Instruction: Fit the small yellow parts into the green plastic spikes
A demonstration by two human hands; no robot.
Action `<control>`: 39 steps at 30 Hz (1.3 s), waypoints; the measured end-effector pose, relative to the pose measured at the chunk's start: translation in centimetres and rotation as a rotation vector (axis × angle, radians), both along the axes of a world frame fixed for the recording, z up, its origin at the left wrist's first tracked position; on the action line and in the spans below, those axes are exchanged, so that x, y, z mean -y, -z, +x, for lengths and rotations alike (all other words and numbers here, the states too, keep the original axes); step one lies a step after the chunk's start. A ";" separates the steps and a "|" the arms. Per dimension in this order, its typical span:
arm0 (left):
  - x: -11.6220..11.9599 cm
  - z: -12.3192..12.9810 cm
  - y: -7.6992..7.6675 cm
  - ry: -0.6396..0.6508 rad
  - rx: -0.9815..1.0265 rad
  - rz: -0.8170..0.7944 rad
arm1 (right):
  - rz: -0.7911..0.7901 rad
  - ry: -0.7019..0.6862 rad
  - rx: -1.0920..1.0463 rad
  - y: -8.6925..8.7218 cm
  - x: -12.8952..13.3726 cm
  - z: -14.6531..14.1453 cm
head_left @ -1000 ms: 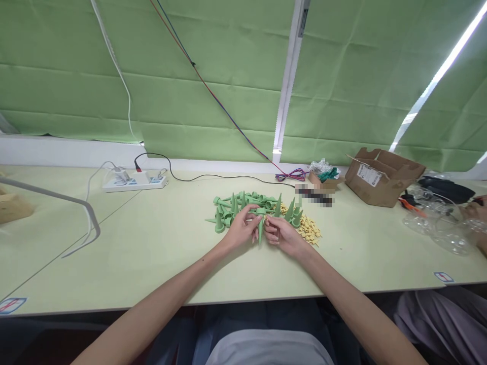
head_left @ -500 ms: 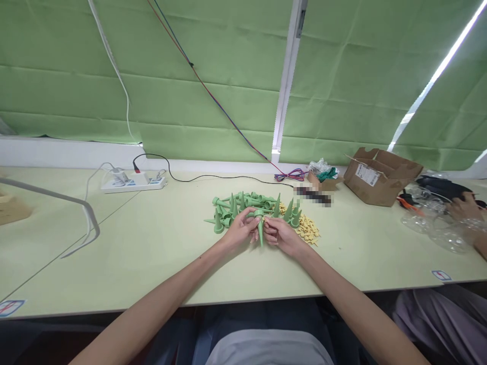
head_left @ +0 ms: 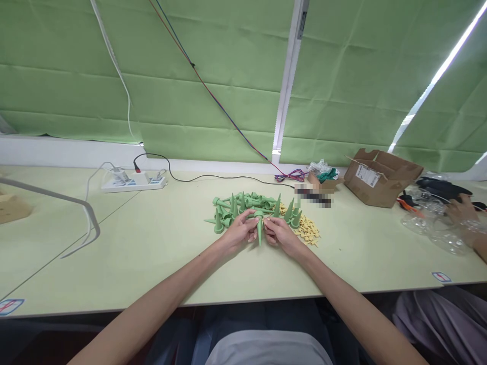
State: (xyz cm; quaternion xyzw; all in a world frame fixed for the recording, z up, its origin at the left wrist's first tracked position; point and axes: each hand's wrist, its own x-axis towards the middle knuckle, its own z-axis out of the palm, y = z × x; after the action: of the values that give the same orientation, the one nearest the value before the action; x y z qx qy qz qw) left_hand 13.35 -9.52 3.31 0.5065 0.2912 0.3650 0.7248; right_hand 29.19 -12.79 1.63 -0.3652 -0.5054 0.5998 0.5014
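My left hand is closed around the wide capped end of a green plastic spike, which points down above the table. My right hand is pinched against the side of that spike, just below its cap. A small yellow piece seems to be between the right fingertips, mostly hidden by them. Just behind both hands lies a pile of green spikes, several standing on their caps with tips up. To the right of the pile is a heap of small yellow plastic pieces.
A power strip with plugs sits at the back left. A black cable runs along the back. At the right stand an open cardboard box and clear plastic items, with another person's hand among them.
The spike in my left hand has turned slightly and sits more upright, its tip a little to the left. My right fingers stay pressed at its side.
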 end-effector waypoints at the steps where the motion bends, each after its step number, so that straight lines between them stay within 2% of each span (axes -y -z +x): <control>1: 0.0 0.0 0.0 -0.003 0.001 -0.007 | 0.010 0.005 0.006 0.1 0.0 0.0; 17: -0.3 -0.1 0.1 -0.031 -0.013 -0.063 | 0.111 0.132 0.134 0.2 -0.2 -0.4; 28: -0.1 -0.2 0.0 0.058 -0.096 0.017 | 0.238 0.248 0.292 0.5 -0.4 -0.2; 35: 0.0 -0.1 -0.1 0.077 -0.161 0.105 | 0.439 0.337 0.535 0.2 -0.3 0.0; 39: -0.3 -0.3 0.2 0.084 -0.166 0.120 | 0.441 0.327 0.549 0.2 -0.3 0.0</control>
State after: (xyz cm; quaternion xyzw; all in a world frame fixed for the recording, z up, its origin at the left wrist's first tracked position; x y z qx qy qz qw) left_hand 13.10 -9.23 3.07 0.5892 0.3065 0.3076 0.6814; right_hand 29.19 -12.46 1.43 -0.4712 -0.6727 0.2690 0.5031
